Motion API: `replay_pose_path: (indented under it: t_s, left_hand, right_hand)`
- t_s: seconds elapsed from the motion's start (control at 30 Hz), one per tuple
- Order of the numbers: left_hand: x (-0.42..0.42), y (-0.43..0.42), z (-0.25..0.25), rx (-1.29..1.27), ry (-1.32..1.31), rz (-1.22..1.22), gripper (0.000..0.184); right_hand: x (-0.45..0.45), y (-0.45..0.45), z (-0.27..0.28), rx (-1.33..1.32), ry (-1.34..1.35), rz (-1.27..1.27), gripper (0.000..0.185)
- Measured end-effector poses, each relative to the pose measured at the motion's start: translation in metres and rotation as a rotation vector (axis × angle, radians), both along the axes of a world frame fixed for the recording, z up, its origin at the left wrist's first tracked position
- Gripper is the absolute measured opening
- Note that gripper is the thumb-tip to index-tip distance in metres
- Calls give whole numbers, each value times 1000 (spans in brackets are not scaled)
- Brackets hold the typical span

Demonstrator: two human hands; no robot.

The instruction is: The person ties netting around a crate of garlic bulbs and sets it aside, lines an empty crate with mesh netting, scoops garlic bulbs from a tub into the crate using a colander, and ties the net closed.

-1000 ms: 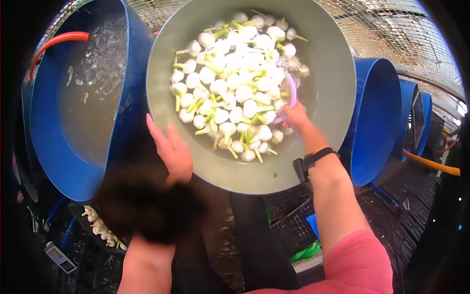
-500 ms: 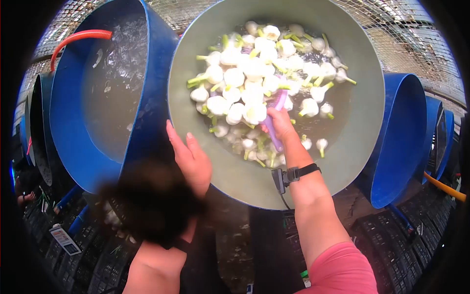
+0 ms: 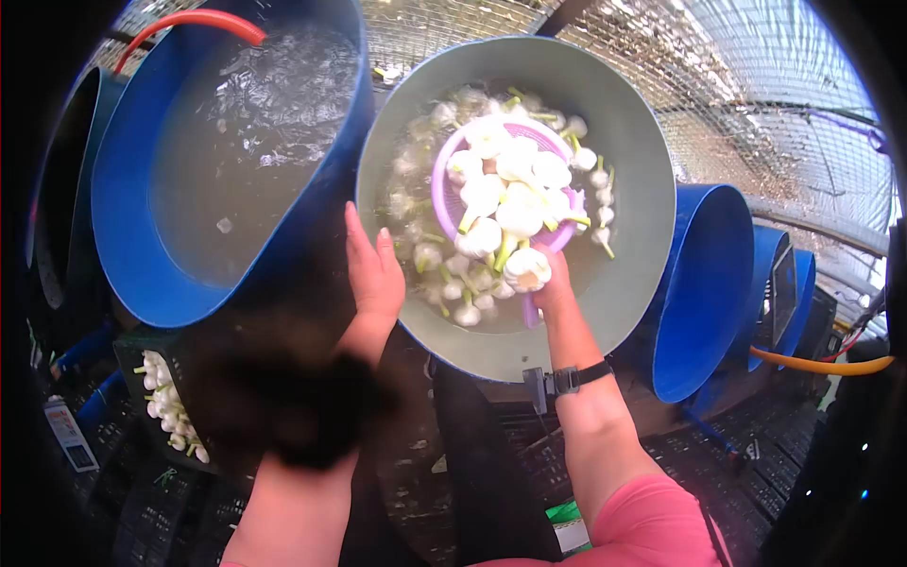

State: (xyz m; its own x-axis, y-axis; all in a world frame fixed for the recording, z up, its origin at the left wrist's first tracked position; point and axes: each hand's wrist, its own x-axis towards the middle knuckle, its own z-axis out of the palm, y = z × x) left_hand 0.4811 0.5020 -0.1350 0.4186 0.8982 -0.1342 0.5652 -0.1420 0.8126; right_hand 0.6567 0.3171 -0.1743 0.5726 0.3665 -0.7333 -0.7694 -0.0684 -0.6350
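My right hand (image 3: pixel 556 282) is wrapped around the handle of a purple strainer (image 3: pixel 438 194). The strainer is heaped with white garlic bulbs (image 3: pixel 519 210) with green stems, and one bulb lies over the handle side close to my fingers. Around it, more garlic bulbs (image 3: pixel 468 314) float in the murky water of a large grey-green tub (image 3: pixel 628 312). With its fingers stretched out, my left hand (image 3: pixel 376 276) is at the tub's left rim and holds nothing. I cannot tell whether it touches the rim.
A blue tub (image 3: pixel 132 255) of water stands left, with a red hose (image 3: pixel 203 17) running into it. At lower left is a dark crate (image 3: pixel 137 378) of garlic. More blue tubs (image 3: pixel 694 312) and an orange hose (image 3: pixel 822 363) are on the right. A dark blurred shape covers my left forearm.
The purple strainer, earlier mostly hidden under garlic, now shows its round rim with bulbs piled inside. My left hand stays open by the rim. The view has shifted.
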Motion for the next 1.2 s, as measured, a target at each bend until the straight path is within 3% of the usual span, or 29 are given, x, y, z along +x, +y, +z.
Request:
replay_pose_path:
  t_s: [0.1,0.17,0.2,0.27,0.3,0.33,0.4,0.43,0.5,0.67,0.77,0.8,0.87,0.9,0.97,1.03,1.1,1.17,1.2]
  left_hand:
    - [-16,7,7,-132,-25,-88,60]
    - [-36,-5,8,-276,-134,-16,57]
    - [-73,-19,18,-363,-128,-16,54]
    - [-127,-42,13,-343,-104,-6,56]
    - [-158,-51,23,-446,-75,47,55]
    - [-193,-62,21,-460,-58,75,55]
    - [-256,-80,16,-501,-31,193,56]
    - [-285,-81,17,-559,-14,257,55]
    - [-336,-79,43,-730,6,359,55]
    - [-433,-84,37,-577,1,460,52]
    - [-468,-66,48,-570,-12,526,51]
    - [-479,-66,45,-595,-89,577,51]
    - [-502,-73,29,-507,-133,564,50]
    - [-515,-78,18,-390,-94,504,50]
    - [-537,-64,40,-698,-329,782,50]
    - [-561,-63,42,-755,-360,872,50]
    - [-587,-68,38,-818,-387,961,50]
    - [-611,-81,31,-882,-378,1032,52]
    - [-621,-86,30,-921,-356,1076,53]
  right_hand:
    - [0,-10,20,-74,41,30,28]
    - [2,-40,10,139,113,77,28]
    - [-20,-15,59,16,69,6,26]
    - [-20,-25,69,23,100,180,24]
    - [-32,-23,87,-141,67,60,20]
    - [-45,-13,115,-67,123,7,17]
    - [-53,-17,132,-22,57,88,19]
    - [-79,13,167,-156,-73,182,22]
    - [-89,10,183,-51,-65,351,26]
    - [-176,58,208,28,91,497,41]
    - [-307,180,286,117,382,620,38]
    - [-330,195,265,39,22,894,36]
    - [-377,233,235,36,-47,1021,34]
    - [-408,258,229,105,254,867,34]
    - [-464,304,211,199,-174,1161,24]
    - [-511,350,180,325,-487,1341,19]
    - [-564,389,164,296,-356,1178,20]
    - [-601,415,125,391,-639,1210,37]
    - [-618,423,113,410,-911,1225,49]
